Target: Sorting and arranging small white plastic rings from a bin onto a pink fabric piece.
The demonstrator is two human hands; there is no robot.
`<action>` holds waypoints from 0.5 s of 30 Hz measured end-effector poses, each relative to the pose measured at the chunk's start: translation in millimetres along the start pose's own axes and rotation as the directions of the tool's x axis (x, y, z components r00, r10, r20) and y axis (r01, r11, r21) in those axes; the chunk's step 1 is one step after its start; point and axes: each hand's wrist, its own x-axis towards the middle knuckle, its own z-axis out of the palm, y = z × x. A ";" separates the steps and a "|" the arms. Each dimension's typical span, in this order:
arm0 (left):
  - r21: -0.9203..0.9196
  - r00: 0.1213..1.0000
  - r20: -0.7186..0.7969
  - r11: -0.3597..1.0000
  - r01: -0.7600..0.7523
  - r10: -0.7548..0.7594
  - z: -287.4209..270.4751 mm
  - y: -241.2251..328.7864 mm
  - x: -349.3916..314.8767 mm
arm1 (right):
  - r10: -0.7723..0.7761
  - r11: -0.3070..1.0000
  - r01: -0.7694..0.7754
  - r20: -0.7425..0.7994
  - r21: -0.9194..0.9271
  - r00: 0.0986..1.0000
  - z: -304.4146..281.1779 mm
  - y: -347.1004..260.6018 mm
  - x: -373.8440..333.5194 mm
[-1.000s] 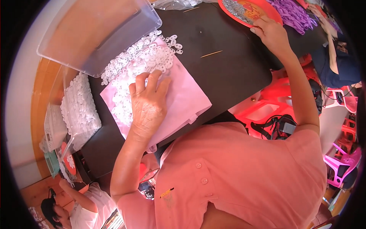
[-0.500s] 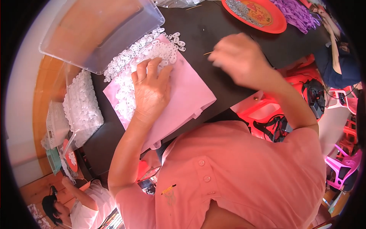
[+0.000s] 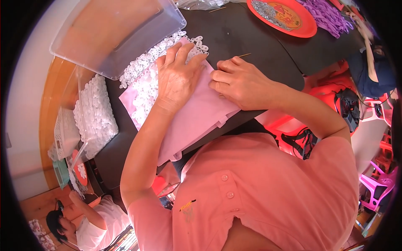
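On pink cloth (image 3: 190,121) | white pile (image 3: 144,93) lengthwise far-right | left fingers (image 3: 183,53) spread, right fingers (image 3: 222,77) curled, holds unclear

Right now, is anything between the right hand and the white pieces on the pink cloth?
Yes: the left hand lies between the right hand and most of the white pieces on the pink cloth. Toward those by its far corner, nothing visible does.
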 end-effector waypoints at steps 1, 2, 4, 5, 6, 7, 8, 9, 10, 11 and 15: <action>-0.007 1.000 -0.009 1.000 0.005 -0.005 2.5 -2.2 -0.2 | 0.001 1.000 -0.001 -0.007 0.005 1.000 0.3 -0.4 0.4; -0.009 1.000 -0.009 1.000 0.002 -0.002 3.7 -2.6 1.6 | 0.005 1.000 -0.004 -0.007 0.005 1.000 1.1 0.1 -0.5; -0.037 1.000 -0.005 0.999 0.013 -0.013 5.4 -2.6 5.2 | -0.016 1.000 0.016 -0.037 -0.023 0.999 3.3 0.8 -2.8; -0.037 1.000 -0.003 0.999 0.013 -0.013 6.0 -2.6 6.9 | -0.016 1.000 0.015 -0.037 -0.022 0.999 3.6 1.0 -3.2; -0.016 1.000 0.015 1.000 0.009 -0.008 6.5 -2.7 8.7 | -0.027 0.998 0.025 -0.042 -0.051 0.999 3.8 1.0 -3.5; 0.005 0.999 0.034 1.000 0.004 -0.004 7.3 -3.3 9.8 | -0.038 0.996 0.035 -0.045 -0.080 0.998 4.2 1.2 -3.5; 0.005 0.999 0.035 1.000 0.004 -0.005 9.1 -5.0 9.5 | -0.038 0.996 0.034 -0.045 -0.079 0.998 4.5 1.3 -3.0; -0.014 1.000 0.014 1.000 0.006 -0.006 11.6 -6.7 8.5 | -0.050 0.996 0.044 -0.072 -0.080 0.996 4.7 1.4 -2.4; -0.032 1.000 -0.007 0.999 0.008 -0.008 13.1 -8.3 7.5 | -0.061 0.995 0.053 -0.098 -0.081 0.993 4.9 1.3 -1.5; -0.036 1.000 -0.006 0.999 0.007 -0.007 13.7 -8.8 7.5 | -0.058 0.995 0.050 -0.096 -0.081 0.994 4.9 1.4 -1.7; -0.048 1.000 -0.010 0.999 -0.010 0.009 14.2 -13.2 6.9 | 0.002 1.000 -0.003 -0.040 -0.019 0.999 5.8 1.5 -1.8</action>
